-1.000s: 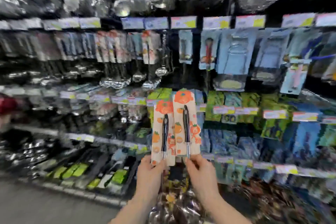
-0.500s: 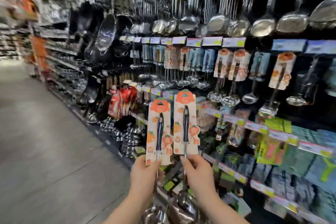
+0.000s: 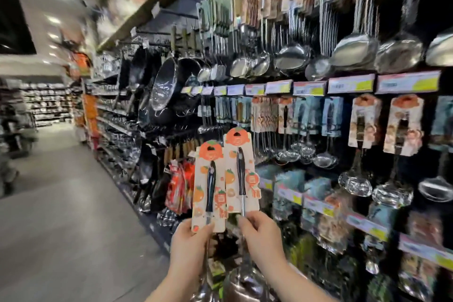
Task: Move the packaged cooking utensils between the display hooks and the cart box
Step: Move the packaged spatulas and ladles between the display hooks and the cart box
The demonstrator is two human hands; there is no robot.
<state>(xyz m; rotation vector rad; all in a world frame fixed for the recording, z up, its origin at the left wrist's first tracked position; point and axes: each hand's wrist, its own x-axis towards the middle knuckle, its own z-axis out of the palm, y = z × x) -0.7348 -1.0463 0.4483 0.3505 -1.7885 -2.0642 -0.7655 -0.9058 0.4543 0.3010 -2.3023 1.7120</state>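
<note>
Two packs held: cream card sleeves printed with orange fruit, each carrying a black-handled steel utensil; left pack (image 3: 209, 184) and right pack (image 3: 241, 171) stand upright, side by side, edges nearly touching, just above the hands.
Left hand (image 3: 188, 240): pinches the bottom edge of the left pack, thumb on the printed face, fingers curled behind.
Right hand (image 3: 263, 235): pinches the foot of the right pack, where the bare steel shank leaves the card.
Reason for grip: holding low leaves the hang holes at the card tops free for a hook, and the printed faces turned toward the wearer can be checked against the display.
Utensil heads: shiny steel bowls (image 3: 245, 282) hang below the hands; too blurred to say which belongs to which pack.
Likely destination: matching orange-topped cards (image 3: 364, 120) hang on hooks above and to the right of the right hand, well apart from it, under a rail of pale price tags (image 3: 350, 83).
Cart box: not in view.
Step, judged: packs in transit toward the hooks, neither hung yet.
Next move needs: raise one card and line its hole up with a hook tip.
Risk: dangling heads may snag neighbouring hung ladles.
</note>
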